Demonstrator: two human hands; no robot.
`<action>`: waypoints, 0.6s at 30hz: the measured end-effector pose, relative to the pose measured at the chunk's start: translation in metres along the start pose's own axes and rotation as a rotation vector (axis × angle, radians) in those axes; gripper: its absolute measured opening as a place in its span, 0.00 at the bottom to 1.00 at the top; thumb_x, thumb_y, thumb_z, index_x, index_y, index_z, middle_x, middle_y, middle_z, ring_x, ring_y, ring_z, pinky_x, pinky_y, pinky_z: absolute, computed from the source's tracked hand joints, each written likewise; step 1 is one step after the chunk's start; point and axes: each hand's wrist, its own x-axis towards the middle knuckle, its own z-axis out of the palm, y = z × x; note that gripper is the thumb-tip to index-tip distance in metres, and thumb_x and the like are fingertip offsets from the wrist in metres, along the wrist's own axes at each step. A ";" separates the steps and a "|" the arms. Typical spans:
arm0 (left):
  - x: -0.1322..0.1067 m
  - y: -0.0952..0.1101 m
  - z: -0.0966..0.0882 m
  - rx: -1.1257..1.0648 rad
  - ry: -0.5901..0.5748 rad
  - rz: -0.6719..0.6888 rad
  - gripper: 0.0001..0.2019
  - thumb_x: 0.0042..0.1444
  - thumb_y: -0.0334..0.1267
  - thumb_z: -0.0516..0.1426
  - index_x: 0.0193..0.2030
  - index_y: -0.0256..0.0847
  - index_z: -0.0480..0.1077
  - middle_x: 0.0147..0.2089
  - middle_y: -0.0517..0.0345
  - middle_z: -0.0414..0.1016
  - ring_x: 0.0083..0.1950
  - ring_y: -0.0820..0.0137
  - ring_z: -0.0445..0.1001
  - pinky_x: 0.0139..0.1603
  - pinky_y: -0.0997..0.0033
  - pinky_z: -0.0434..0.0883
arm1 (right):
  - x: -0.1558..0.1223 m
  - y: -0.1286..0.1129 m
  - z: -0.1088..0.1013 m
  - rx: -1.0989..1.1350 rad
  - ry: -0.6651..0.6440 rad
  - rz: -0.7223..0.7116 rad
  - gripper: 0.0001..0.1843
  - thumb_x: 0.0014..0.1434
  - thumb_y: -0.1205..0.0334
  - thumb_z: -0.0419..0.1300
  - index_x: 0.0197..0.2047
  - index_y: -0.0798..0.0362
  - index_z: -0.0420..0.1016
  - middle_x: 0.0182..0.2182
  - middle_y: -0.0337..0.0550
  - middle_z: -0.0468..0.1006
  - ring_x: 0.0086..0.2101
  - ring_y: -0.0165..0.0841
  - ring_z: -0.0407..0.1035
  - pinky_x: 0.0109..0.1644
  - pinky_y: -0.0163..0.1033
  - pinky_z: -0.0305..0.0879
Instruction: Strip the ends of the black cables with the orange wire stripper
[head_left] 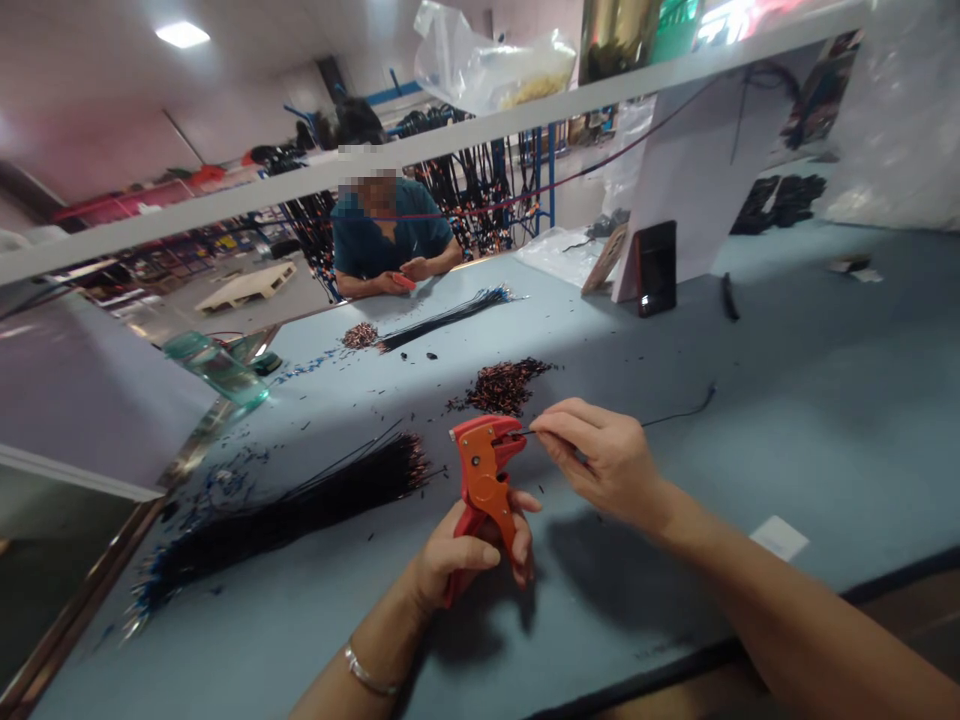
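My left hand (469, 550) is wrapped round the handles of an orange wire stripper (484, 470), held upright above the blue table (787, 400). My right hand (600, 450) pinches a thin black wire (675, 415) and holds its end in the stripper's jaws. The wire trails off to the right over the table. A bundle of black wires (300, 500) lies to the left of my hands. Just beyond the stripper sits a pile of stripped bits (506, 385).
Across the table a person in a teal shirt (390, 240) holds a red tool, with another wire bundle (442, 318) and small pile (360, 335) before them. A green bottle (217, 368) lies at the left. A dark phone (656, 268) leans against a white board. A white shelf (450, 140) crosses overhead.
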 end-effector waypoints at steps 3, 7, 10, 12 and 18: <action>-0.001 0.000 0.000 0.014 0.004 -0.031 0.28 0.42 0.33 0.61 0.54 0.32 0.70 0.32 0.54 0.73 0.30 0.65 0.74 0.35 0.64 0.68 | -0.002 0.000 0.002 -0.043 -0.047 -0.024 0.11 0.64 0.68 0.52 0.38 0.51 0.76 0.29 0.43 0.79 0.29 0.30 0.70 0.34 0.34 0.64; -0.001 0.000 0.001 0.013 0.003 -0.027 0.27 0.42 0.32 0.61 0.53 0.31 0.70 0.32 0.54 0.73 0.30 0.66 0.73 0.35 0.64 0.68 | -0.004 0.000 0.002 -0.113 -0.030 -0.050 0.11 0.64 0.68 0.52 0.37 0.52 0.75 0.25 0.40 0.75 0.25 0.28 0.66 0.31 0.33 0.60; -0.001 0.000 0.002 -0.001 0.002 -0.008 0.26 0.42 0.33 0.61 0.52 0.31 0.70 0.32 0.54 0.73 0.30 0.66 0.73 0.35 0.63 0.68 | -0.003 -0.001 0.000 -0.124 -0.028 -0.056 0.10 0.64 0.68 0.53 0.36 0.52 0.75 0.24 0.40 0.74 0.24 0.28 0.65 0.30 0.34 0.59; -0.001 0.001 0.002 -0.012 0.004 0.001 0.26 0.42 0.33 0.61 0.52 0.31 0.71 0.32 0.54 0.72 0.30 0.66 0.73 0.35 0.63 0.68 | -0.002 -0.002 -0.001 -0.134 -0.035 -0.057 0.10 0.64 0.67 0.53 0.35 0.51 0.76 0.23 0.39 0.73 0.23 0.28 0.63 0.29 0.33 0.57; -0.001 0.001 0.001 -0.029 -0.020 -0.009 0.25 0.42 0.33 0.61 0.51 0.31 0.70 0.31 0.54 0.72 0.29 0.66 0.73 0.35 0.62 0.69 | -0.001 -0.004 -0.002 -0.134 -0.046 -0.072 0.12 0.65 0.66 0.52 0.34 0.51 0.76 0.22 0.38 0.71 0.22 0.27 0.60 0.28 0.33 0.55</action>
